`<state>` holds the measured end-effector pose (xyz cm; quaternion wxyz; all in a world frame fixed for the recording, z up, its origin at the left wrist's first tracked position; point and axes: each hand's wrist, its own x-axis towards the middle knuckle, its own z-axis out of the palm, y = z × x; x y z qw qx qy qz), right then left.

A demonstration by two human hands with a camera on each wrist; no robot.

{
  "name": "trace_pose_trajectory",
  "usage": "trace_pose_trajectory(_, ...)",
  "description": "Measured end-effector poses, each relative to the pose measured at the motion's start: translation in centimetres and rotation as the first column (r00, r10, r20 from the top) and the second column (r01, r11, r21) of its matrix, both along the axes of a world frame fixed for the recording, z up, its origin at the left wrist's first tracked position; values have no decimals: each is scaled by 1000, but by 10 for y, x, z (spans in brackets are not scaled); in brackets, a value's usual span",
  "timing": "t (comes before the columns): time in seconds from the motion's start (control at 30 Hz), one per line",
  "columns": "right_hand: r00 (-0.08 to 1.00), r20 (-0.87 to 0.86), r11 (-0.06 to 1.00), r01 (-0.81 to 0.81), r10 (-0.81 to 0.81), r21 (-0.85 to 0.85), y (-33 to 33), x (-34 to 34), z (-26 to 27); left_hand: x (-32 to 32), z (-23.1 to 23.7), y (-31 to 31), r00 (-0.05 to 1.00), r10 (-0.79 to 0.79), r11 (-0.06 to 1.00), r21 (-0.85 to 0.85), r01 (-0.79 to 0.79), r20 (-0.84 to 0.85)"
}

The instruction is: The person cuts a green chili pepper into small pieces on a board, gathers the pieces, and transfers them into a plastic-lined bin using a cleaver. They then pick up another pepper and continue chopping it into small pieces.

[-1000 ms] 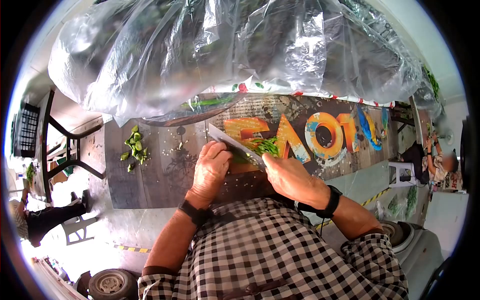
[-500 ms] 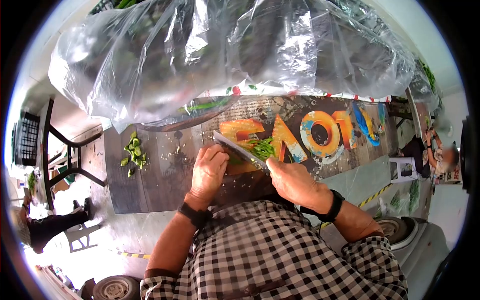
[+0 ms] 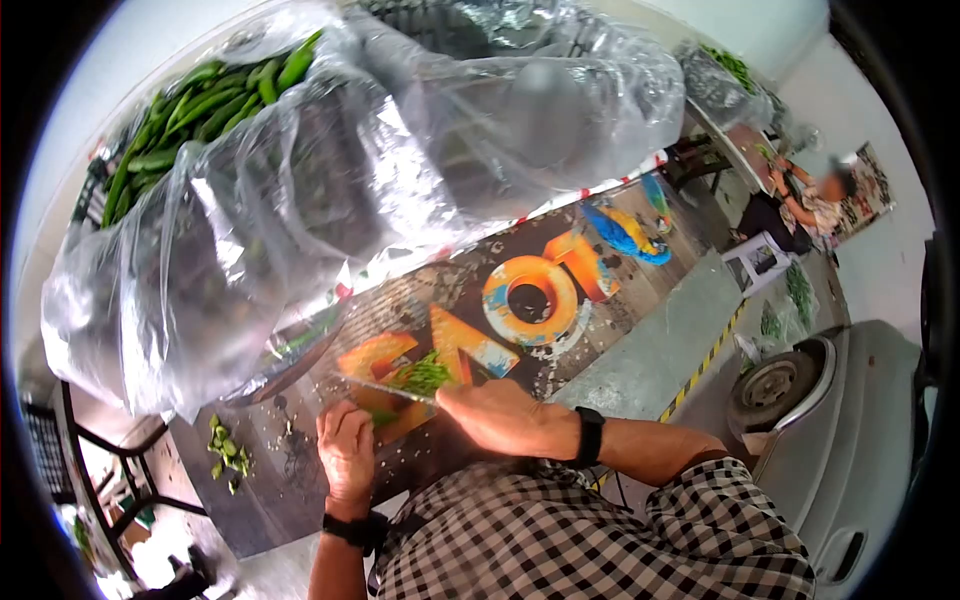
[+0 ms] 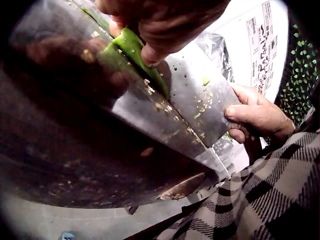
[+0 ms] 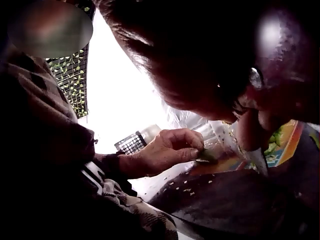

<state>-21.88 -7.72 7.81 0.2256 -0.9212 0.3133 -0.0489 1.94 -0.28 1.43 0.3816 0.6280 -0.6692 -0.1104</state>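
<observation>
In the left wrist view the left hand (image 4: 167,20) pinches a green pepper piece (image 4: 131,46) against the board-like dark surface, beside a wide knife blade (image 4: 187,85) dotted with pale seeds. The right hand (image 4: 260,112) grips the knife at its handle end, thumb on the blade. From the head view, the left hand (image 3: 346,450) is bent over the piece at the blade's left end, and the right hand (image 3: 505,418) is at the other end. Sliced green pepper (image 3: 424,374) lies just beyond the blade. The right wrist view is dark; there the left hand (image 5: 167,152) pinches something green.
Cut green stem ends (image 3: 228,450) lie at the left of the patterned table (image 3: 270,490). Behind the work, clear plastic (image 3: 290,190) covers a heap with whole green peppers (image 3: 215,100) at its upper left. A person (image 3: 800,205) sits far right, near a wheel (image 3: 775,388).
The head view has swung to the right and tilted, so the table now slants and whole peppers show at upper left. The hands keep their places at the knife and pepper.
</observation>
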Motion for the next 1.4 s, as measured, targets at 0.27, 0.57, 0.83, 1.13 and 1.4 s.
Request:
trace_pose_trajectory(0.27,1000,-16,1000,5,-5,18,3,-1,2,-2,5,-1,1000,22,999,33,-22,3)
trace_pose_trajectory(0.57,998,-54,1000,19,-20,-13,5,1,-5,-1,5,0,1000,12,999,41,-12,-5)
trace_pose_trajectory(0.83,999,-37,995,43,-40,89,2,1,1,-1,4,0,1000,8,1000,15,-8,3)
trace_pose_trajectory(1.13,999,-44,1000,9,-8,26,1,0,-1,0,6,2,1000,0,999,46,0,4)
trace_pose_trajectory(1.4,1000,-10,1000,20,-20,21,0,0,-3,2,3,1,1000,2,999,44,-1,-12)
